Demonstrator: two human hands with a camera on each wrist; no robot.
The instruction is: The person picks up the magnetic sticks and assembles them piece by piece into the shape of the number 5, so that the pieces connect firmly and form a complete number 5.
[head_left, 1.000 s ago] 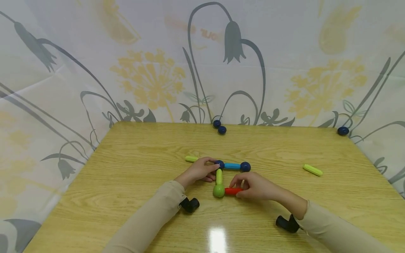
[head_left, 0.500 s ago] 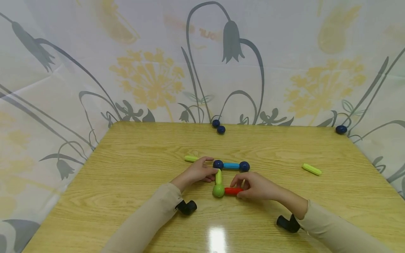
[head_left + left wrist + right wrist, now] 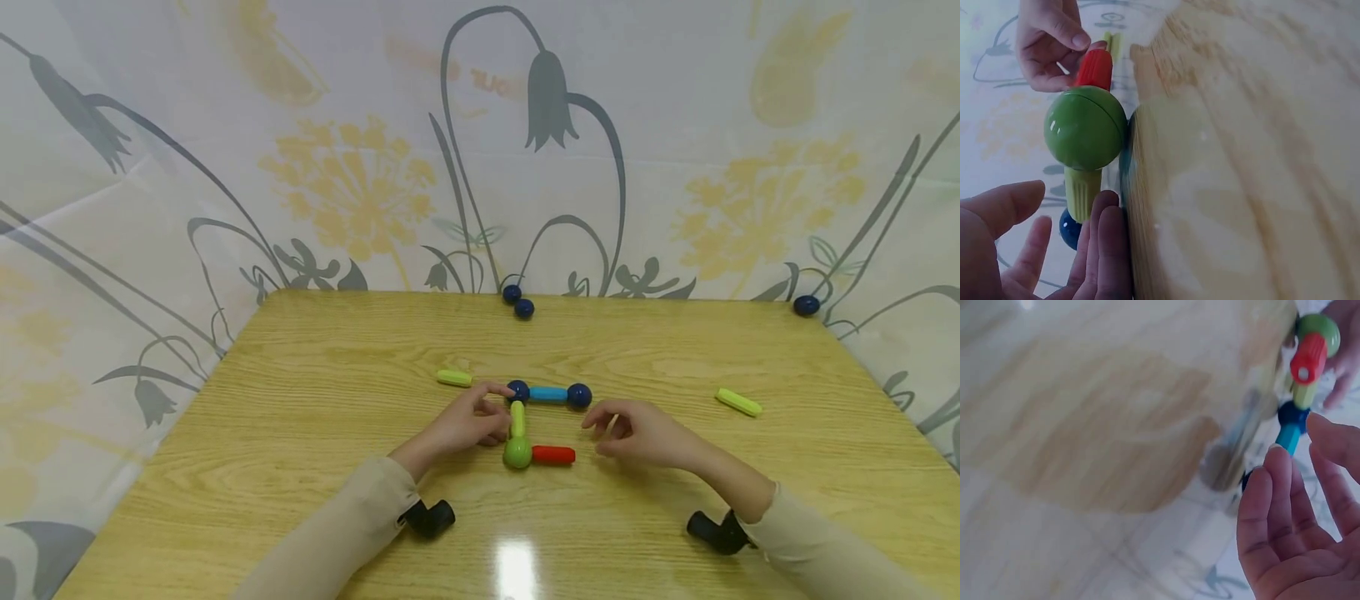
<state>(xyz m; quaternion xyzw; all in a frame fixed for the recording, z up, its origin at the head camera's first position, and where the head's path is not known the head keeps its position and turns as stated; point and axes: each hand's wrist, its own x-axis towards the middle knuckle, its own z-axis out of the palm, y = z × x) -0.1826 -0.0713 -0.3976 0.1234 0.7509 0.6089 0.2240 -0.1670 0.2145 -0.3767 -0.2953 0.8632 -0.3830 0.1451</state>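
An assembly of balls and rods lies on the table. Its green ball [image 3: 517,452] joins a red rod [image 3: 554,455] and a yellow-green rod [image 3: 517,419]. The yellow-green rod leads to a dark blue ball [image 3: 517,392], from which a light blue rod [image 3: 548,393] runs to a second dark blue ball [image 3: 579,396]. My left hand [image 3: 465,422] lies beside the yellow-green rod, its index fingertip right at the nearer blue ball; the left wrist view shows the fingers loosely spread. My right hand [image 3: 643,433] hovers right of the red rod's free end, fingers relaxed and holding nothing.
One loose yellow-green rod [image 3: 454,378] lies behind my left hand, another loose rod [image 3: 739,402] far to the right. Two dark blue balls [image 3: 524,309] sit at the table's back edge, and a single dark blue ball [image 3: 806,306] at the back right corner. A patterned cloth [image 3: 360,167] hangs behind.
My right hand has let go of the red rod and moved right, away from it. My left hand has shifted slightly nearer me, its index finger moving back to the blue ball. The assembly stays in place.
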